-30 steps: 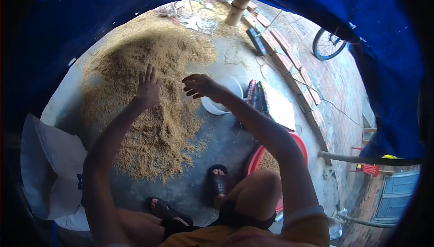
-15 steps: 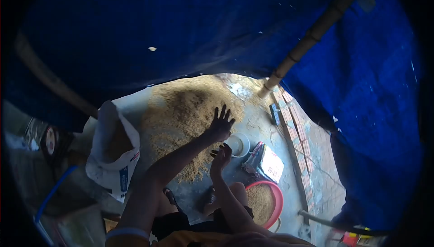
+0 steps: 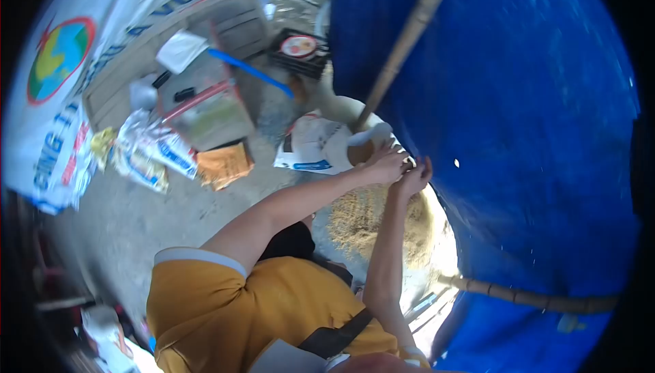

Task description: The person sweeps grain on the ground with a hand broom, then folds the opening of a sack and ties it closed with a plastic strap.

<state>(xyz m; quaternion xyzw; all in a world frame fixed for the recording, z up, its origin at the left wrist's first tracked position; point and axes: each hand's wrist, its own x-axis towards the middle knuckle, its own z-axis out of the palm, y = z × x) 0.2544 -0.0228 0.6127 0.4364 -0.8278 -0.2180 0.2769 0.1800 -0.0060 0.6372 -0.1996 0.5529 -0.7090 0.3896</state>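
Note:
My left hand (image 3: 387, 167) and my right hand (image 3: 413, 178) are close together, seemingly touching, over the edge of a heap of tan, loose grainy material (image 3: 361, 221). Both have loosely bent fingers, partly apart, and I see nothing held in them. Just beyond my left hand stands a white sack (image 3: 315, 142) with blue print, its mouth open and brownish contents (image 3: 360, 152) showing inside. My left forearm crosses in front of part of the heap.
A blue tarp (image 3: 532, 134) hangs on the right with bamboo poles (image 3: 406, 42) against it. Crumpled bags (image 3: 153, 148), an orange packet (image 3: 224, 166) and a clear box (image 3: 211, 117) sit on the left. A blue tube (image 3: 252, 73) lies behind.
The view has swung left, bringing the box and bags into sight. My hands have come together near the sack; the basin and white bucket are out of view.

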